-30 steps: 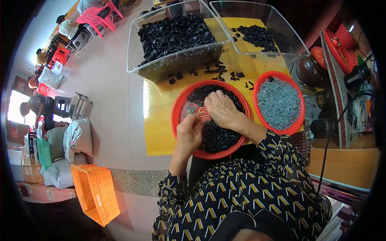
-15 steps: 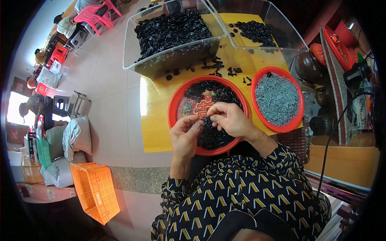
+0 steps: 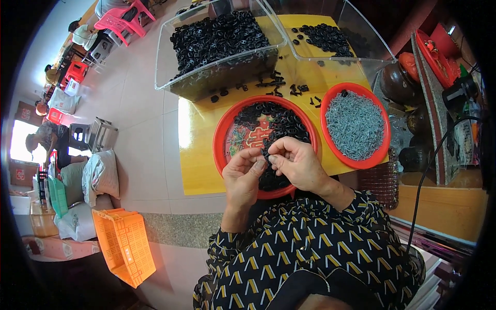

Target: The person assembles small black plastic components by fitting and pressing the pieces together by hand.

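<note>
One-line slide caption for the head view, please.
Both hands, left hand and right hand, meet fingertip to fingertip over a red tray of small black parts.

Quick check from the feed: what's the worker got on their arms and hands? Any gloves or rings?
Both arms wear long black sleeves patterned with yellow and white angled bars, reaching about to the wrists. The left hand and right hand are bare, without gloves; no ring or watch shows.

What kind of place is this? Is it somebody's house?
Probably a small workshop where parts are put together by hand, not a living room. Clear bins brim with small black parts, a red tray holds grey metal pieces, and both hands, left hand and right hand, meet over another red tray.
</note>
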The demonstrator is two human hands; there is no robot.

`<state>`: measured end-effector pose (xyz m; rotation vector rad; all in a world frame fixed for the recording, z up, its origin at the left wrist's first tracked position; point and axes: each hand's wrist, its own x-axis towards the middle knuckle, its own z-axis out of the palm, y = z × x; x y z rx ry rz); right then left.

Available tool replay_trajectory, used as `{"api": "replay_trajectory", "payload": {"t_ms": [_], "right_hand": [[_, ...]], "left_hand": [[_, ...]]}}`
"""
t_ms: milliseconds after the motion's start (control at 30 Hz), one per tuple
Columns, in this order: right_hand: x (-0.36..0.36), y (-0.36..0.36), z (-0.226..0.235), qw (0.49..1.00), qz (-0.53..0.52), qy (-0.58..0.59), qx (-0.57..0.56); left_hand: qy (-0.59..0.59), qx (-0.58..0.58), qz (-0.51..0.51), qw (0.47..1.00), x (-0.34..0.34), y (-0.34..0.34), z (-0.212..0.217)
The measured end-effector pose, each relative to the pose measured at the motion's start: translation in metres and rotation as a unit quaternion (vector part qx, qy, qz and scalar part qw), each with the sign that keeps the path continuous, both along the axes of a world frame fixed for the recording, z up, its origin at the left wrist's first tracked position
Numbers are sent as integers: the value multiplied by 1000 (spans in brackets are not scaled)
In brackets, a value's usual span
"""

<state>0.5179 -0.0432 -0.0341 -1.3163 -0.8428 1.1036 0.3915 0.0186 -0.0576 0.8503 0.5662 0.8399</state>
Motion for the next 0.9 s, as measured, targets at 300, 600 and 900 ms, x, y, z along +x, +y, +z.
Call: {"api": "replay_trajectory", "payload": {"t_ms": [300, 600, 900], "right_hand": [[-3, -4, -9, 983, -43, -166, 71], [-4, -4, -13, 983, -52, -149, 91], [12, 0, -27, 997, -56, 55, 26]], "left_hand": [[52, 91, 29, 994, 3, -4, -4], [175, 181, 53, 966, 7, -6, 1], [166, 159, -11, 973, 23, 6, 5]]}}
